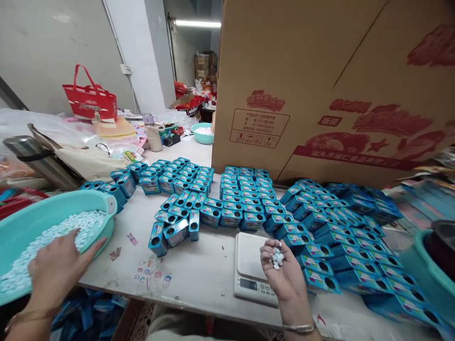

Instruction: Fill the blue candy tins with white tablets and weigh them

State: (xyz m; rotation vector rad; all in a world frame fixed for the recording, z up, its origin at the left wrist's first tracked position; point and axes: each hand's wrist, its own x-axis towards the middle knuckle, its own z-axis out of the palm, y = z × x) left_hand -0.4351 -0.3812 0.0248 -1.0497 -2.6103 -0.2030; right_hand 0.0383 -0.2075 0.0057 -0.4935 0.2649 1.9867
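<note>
My left hand (pixel 62 265) is over the turquoise basin (pixel 110 208) at the left, its fingers spread above pale blue candies (pixel 80 227); it seems to hold nothing. Palm up, my right hand (pixel 286 274) has its fingers curled around several small white and pale blue candies (pixel 277 258). It is above the right part of a white digital scale (pixel 245 255), partly hiding it. Many blue boxes (pixel 232 217) with round dark holes stand in rows behind and to the right of the scale. A few boxes (pixel 177 232) sit apart at the front, left of the scale.
A large cardboard carton (pixel 256 61) stands behind the boxes. Back left are a steel thermos (pixel 42 161), a cream bag (pixel 88 158) and a red bag (pixel 94 102). Another turquoise tub (pixel 426 265) is at the right edge. Stickers (pixel 152 277) lie near the table's front edge.
</note>
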